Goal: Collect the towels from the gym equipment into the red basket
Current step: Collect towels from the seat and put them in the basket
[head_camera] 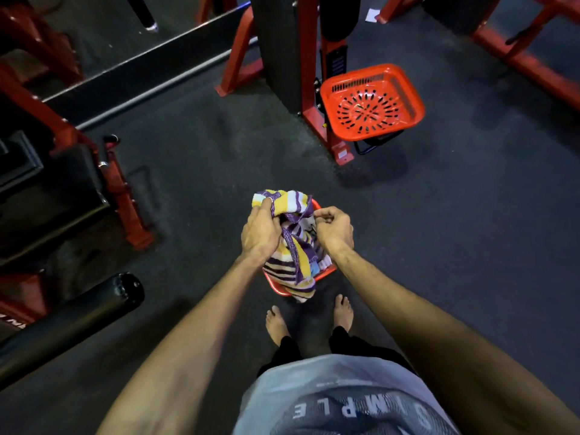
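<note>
A purple, yellow and white striped towel (298, 262) hangs bunched over a small red basket (272, 284) on the dark floor just in front of my bare feet. My left hand (260, 233) grips the towel's upper folds. My right hand (334, 229) is closed beside it, with thumb and finger pinching the towel's purple edge. The towel hides most of this basket; only parts of its rim show. More cloth shows inside, near the right rim. A second, larger red basket (372, 102) sits empty on a black wire stand further ahead to the right.
Red machine frames (317, 120) with black panels stand ahead. A red and black machine (119, 189) and a black padded roller (72, 321) crowd the left. Another red frame (530, 67) runs along the far right. Dark rubber floor (455, 230) lies between.
</note>
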The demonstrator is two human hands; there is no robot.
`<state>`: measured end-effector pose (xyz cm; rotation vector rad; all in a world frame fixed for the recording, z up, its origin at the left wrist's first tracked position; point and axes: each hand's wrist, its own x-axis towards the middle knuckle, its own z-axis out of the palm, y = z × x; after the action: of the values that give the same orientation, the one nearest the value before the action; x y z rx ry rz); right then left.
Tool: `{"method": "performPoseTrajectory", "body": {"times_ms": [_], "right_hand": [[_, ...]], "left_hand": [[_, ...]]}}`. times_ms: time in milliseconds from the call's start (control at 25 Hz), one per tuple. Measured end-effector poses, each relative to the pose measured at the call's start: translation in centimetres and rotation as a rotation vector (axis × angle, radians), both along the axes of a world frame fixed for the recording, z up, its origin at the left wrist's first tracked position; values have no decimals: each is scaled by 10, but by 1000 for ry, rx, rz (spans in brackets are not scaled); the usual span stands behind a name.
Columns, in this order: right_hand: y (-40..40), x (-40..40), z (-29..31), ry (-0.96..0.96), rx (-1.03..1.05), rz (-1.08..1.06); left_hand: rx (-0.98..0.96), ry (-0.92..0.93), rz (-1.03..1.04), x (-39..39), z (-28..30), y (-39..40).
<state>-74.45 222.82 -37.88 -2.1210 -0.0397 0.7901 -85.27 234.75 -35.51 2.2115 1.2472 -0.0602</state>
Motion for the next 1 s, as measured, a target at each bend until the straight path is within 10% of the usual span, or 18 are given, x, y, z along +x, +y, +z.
{"method": "performPoseTrajectory", "body": {"times_ms": [560,1000], "right_hand": [[1,53,-18,6,-119,-62],[30,8,-26,52,-132,-32]], "left_hand": [[-238,115,16,25,-116,21],[-415,-77,325,-11,-73,33]]}}
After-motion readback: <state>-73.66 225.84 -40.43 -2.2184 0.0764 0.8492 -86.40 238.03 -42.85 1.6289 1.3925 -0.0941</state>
